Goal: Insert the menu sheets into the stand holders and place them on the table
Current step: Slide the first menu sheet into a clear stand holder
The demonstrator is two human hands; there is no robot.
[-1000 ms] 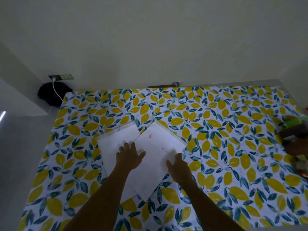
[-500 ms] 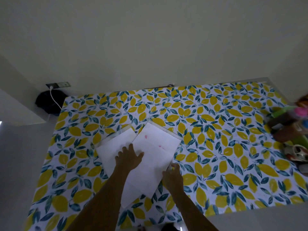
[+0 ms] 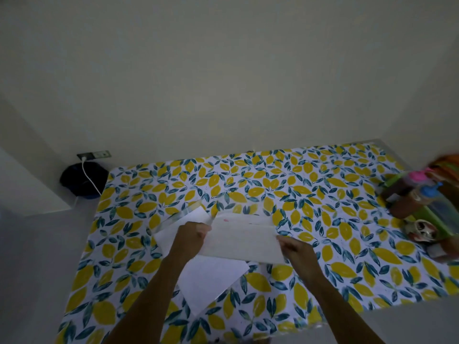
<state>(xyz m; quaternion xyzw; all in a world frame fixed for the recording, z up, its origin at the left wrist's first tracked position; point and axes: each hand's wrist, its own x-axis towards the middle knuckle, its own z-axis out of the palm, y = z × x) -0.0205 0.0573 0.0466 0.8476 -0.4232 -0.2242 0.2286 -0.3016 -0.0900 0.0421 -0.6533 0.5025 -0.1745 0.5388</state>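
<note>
A clear stand holder with a white menu sheet in it is lifted off the table and tilted, its top edge away from me. My left hand grips its left edge and my right hand grips its right edge. Small pink marks show near the sheet's top. Under it, more white menu sheets lie flat on the lemon-print table. A second clear holder lies at the left, partly hidden by my left hand.
Bottles with pink and blue caps and a green tray of small items stand at the table's right edge. A dark bag with a white cable sits on the floor beyond the table's left corner, below a wall socket.
Both hands were pressing flat on the sheets; now they have closed on the right-hand holder's edges and raised it off the table, tilting it up. The camera view has also shifted.
</note>
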